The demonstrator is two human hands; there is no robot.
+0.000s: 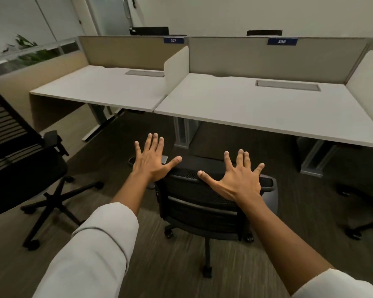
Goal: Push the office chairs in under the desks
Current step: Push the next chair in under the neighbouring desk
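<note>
A black mesh office chair (202,203) stands just in front of me, its backrest towards me, short of the white desk labelled 308 (256,106). My left hand (152,161) hovers over the chair's left top corner with fingers spread wide. My right hand (238,178) is spread over the top edge of the backrest, thumb on the rim; whether the palm touches it I cannot tell. Neither hand grips anything. A second black chair (19,160) stands out on the floor at the left, away from the desk labelled 307 (99,87).
Grey partition panels (267,59) back both desks, with a short white divider (177,63) between them. Metal desk legs (181,134) stand under the desk edge. Part of a third chair's base (362,224) shows at the right. Brown carpet covers the floor.
</note>
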